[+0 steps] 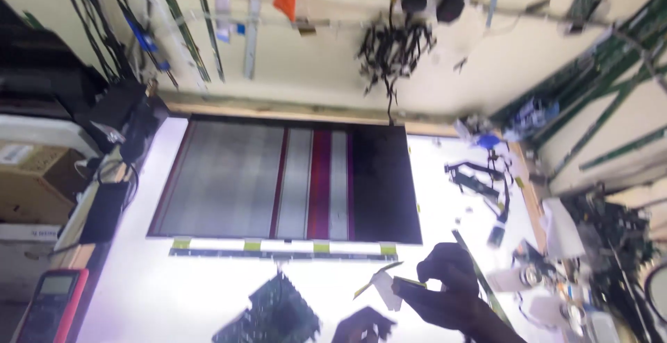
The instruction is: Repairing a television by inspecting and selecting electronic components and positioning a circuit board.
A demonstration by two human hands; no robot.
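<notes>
A flat display panel (278, 180) lies on a bright lit table (160, 287), showing grey, red and black vertical bands. A narrow strip board (285, 249) runs along its near edge. My right hand (448, 284) hovers near the panel's near right corner, dark against the light, pinching a thin flat strip (410, 283) with a yellow-green edge. A white ribbon piece (385, 289) hangs from that strip's left end. My left hand (361, 325) shows only at the bottom edge, fingers curled, just below the white ribbon piece. A dark green circuit board (278, 312) lies left of it.
A red multimeter (48, 305) sits at the near left edge of the table. Cardboard boxes (31, 190) and black cables stand on the left. Loose cables, small parts and tools (486, 180) crowd the right side. Strips and a cable bunch (396, 47) hang on the wall.
</notes>
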